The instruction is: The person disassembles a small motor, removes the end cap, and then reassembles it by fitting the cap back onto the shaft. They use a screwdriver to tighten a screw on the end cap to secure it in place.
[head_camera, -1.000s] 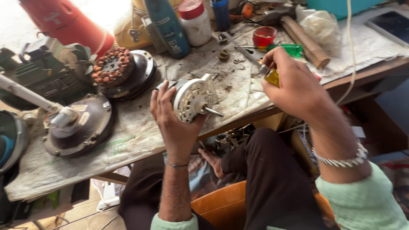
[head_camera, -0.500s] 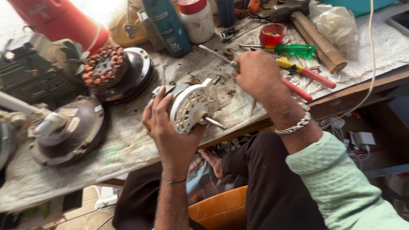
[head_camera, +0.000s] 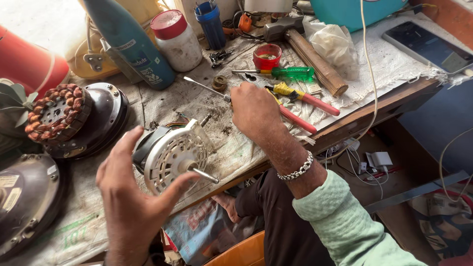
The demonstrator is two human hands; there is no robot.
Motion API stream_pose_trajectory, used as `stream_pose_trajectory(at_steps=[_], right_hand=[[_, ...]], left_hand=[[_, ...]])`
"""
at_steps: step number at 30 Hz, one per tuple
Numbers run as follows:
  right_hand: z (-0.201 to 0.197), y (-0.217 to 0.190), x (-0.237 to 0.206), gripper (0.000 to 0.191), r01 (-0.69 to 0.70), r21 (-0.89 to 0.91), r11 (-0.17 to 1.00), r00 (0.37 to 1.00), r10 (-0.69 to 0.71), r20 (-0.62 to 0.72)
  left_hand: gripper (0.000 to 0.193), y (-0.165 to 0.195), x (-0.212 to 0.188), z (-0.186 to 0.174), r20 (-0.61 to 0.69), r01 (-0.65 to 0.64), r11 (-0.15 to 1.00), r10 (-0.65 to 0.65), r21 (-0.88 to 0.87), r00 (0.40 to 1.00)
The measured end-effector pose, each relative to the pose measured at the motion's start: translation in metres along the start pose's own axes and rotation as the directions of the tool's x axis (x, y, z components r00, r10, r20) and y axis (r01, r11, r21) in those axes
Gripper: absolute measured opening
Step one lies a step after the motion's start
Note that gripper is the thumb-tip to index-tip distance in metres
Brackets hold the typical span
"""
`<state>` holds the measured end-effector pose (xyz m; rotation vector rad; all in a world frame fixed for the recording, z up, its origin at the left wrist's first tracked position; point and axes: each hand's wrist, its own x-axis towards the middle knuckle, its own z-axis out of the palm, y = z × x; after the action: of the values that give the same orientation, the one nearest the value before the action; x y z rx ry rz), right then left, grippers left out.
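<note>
Left hand (head_camera: 130, 207), fingers spread, cradles white round vented motor w/ steel shaft (head_camera: 172, 157) at bench (head_camera: 394, 69) front edge; right hand (head_camera: 256, 111) fist-closed on a tool, prob. the thin metal rod (head_camera: 204, 88). Keep motor steady, shaft clear.

Left hand (head_camera: 130, 207) spread, right hand (head_camera: 256, 111) curled.

We see a wooden workbench (head_camera: 389, 101) covered with a worn, stained woven cloth (head_camera: 394, 64), running from near left to far right. Daylight falls bright on its far left. To the right, below the bench edge, the floor (head_camera: 443, 128) looks dark blue, with white cables (head_camera: 451, 152) and a charger (head_camera: 380, 160) lying there.
</note>
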<state>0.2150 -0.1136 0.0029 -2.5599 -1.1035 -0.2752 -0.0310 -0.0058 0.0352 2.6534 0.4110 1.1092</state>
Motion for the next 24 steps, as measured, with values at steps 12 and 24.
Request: stream_pose_trajectory(at_steps=[12,24], right_hand=[[-0.031,-0.009,-0.039,0.019,0.287,0.583,0.76,0.951,-0.154,-0.268],[-0.058,-0.009,-0.055,0.017,0.194,0.818,0.541,0.923,-0.382,0.035]], left_hand=[[0.047,0.025,0.044,-0.002,0.216,-0.071,0.997,0.078,-0.037,0.973],[0.036,0.02,0.036,-0.002,0.193,-0.01,0.984,0.044,-0.175,0.98]])
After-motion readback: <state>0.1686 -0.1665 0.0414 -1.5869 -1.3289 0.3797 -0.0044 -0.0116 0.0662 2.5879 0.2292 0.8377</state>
